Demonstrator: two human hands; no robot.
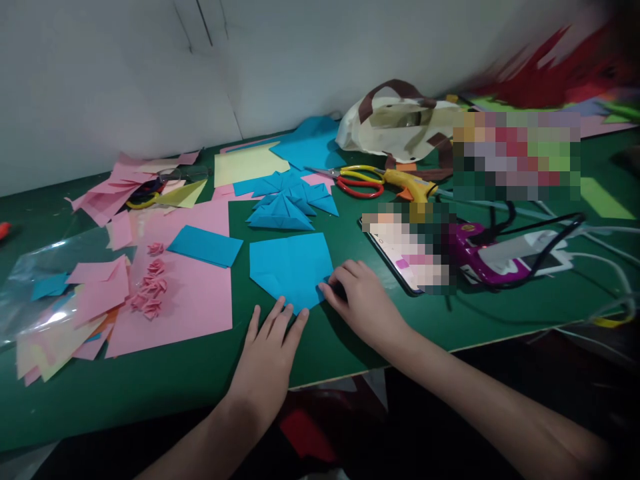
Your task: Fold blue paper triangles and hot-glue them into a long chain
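A sheet of blue paper point(291, 267) lies flat on the table before me, with faint creases and its lower corners folded in. My left hand point(270, 350) is open, fingers spread, its fingertips resting at the paper's lower edge. At the right edge, my right hand point(363, 303) is closed, thumb and curled forefinger pinching the paper. Just behind the sheet are several folded blue paper pieces point(283, 207) with pleated points. To the left, a folded stack of blue paper point(206, 247) rests partly on a large pink sheet point(200, 307), which also bears several small pink paper roses point(153, 287).
Scissors point(357, 181) and a yellow glue gun point(413, 187) lie behind, near a cream bag point(380, 130). A phone point(400, 250) and a purple power strip point(480, 257) with cables are at right. Paper scraps and a clear plastic bag point(55, 267) cover the left. The green table point(165, 393) ends near my wrists.
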